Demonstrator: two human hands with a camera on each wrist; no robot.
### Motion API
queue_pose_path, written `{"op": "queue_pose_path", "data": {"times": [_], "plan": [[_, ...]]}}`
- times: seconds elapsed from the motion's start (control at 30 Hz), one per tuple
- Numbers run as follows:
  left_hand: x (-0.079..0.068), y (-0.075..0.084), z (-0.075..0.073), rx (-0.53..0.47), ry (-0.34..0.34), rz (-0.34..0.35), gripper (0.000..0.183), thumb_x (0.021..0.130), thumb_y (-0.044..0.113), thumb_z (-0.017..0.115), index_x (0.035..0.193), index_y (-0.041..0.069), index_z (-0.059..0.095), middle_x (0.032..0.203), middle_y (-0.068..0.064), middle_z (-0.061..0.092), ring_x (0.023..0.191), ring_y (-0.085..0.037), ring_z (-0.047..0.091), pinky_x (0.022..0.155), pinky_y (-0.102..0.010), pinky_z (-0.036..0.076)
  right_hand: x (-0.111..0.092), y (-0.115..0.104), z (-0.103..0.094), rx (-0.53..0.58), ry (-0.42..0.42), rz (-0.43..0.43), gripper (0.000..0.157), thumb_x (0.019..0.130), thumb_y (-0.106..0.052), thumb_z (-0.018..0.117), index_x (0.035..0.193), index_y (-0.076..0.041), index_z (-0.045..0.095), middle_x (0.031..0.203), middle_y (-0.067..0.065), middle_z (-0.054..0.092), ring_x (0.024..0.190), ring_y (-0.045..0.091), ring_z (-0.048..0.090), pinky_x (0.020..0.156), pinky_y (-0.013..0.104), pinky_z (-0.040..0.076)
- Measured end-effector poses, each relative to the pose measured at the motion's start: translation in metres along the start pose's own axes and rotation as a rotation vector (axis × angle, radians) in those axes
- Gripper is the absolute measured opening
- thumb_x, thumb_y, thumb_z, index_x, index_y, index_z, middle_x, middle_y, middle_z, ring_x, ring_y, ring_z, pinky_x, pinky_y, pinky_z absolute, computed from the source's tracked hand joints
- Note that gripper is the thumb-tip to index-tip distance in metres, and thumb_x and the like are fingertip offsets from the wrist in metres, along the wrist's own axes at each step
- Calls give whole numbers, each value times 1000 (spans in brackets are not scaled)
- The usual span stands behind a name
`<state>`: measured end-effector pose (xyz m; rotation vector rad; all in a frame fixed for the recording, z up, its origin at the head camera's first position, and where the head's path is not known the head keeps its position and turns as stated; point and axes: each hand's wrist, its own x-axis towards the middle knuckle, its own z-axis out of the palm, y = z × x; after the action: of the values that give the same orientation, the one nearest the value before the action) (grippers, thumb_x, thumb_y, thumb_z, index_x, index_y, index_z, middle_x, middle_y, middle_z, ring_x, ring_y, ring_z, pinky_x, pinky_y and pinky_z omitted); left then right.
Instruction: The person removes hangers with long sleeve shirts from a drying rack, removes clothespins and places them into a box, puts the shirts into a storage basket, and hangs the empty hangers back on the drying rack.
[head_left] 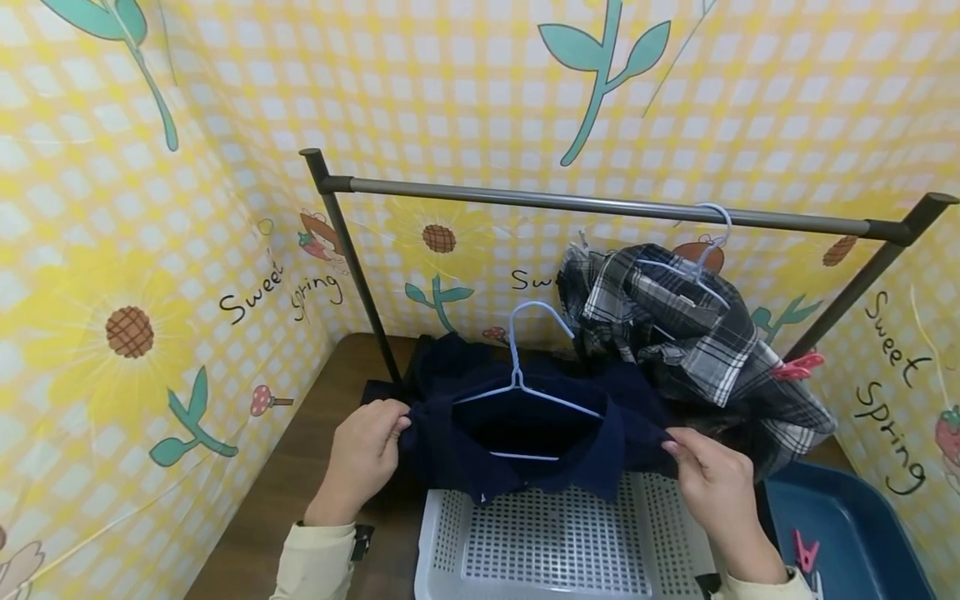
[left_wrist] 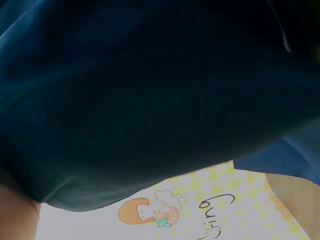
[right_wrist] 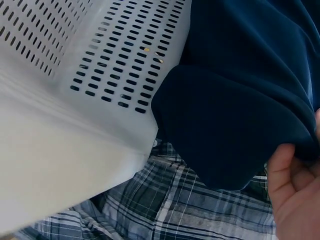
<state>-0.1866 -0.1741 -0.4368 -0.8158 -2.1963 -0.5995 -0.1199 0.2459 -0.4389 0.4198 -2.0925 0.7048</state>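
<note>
Dark brown wood-grain worktop (head_left: 258,533) down the left side, and near the middle we've got a white basket (head_left: 555,542), stiff plastic, punched all over with small slots. Over on the near right, a smooth blue tray (head_left: 855,500) with rounded corners, a pink clip (head_left: 806,552) lying in it.

Now to the hands! Left hand (head_left: 360,454): fingers curled in, thumb pinching the navy shirt (head_left: 525,433) at its left end. Right hand (head_left: 716,479), same story at the right end, thumb and fingers closed on a fold of cloth. So the shirt stretches between the two, soft, matte and dark, its collar gaping wide over the far part of the basket. Inside the neck sits a pale wire hanger (head_left: 517,379), slim and bent, its curved hook standing free.

Farther right, a grey-and-white plaid shirt (head_left: 675,317), rumpled, on a second hanger (head_left: 701,268) hooked over the shiny metal rail (head_left: 510,197). And behind it all, creased yellow-and-white checked sheeting (head_left: 465,100), printed with sunflowers and green leaves.
</note>
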Motion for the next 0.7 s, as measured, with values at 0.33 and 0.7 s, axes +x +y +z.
{"op": "queue_pose_path", "data": {"times": [0.33, 0.7], "plan": [[6, 25, 19, -79, 25, 41, 36, 103, 29, 33, 86, 6, 56, 65, 2, 47, 55, -12, 46, 49, -28, 42, -4, -18, 15, 9, -90, -86, 43, 98, -38, 45, 86, -4, 69, 81, 6, 69, 69, 22, 66, 61, 31, 51], [17, 45, 26, -200, 10, 3, 32, 103, 21, 35, 74, 12, 44, 59, 7, 30, 49, -4, 28, 43, -17, 25, -10, -27, 18, 46, -207, -35, 5, 83, -6, 68, 88, -6, 69, 84, 3, 69, 74, 19, 66, 63, 32, 52]]}}
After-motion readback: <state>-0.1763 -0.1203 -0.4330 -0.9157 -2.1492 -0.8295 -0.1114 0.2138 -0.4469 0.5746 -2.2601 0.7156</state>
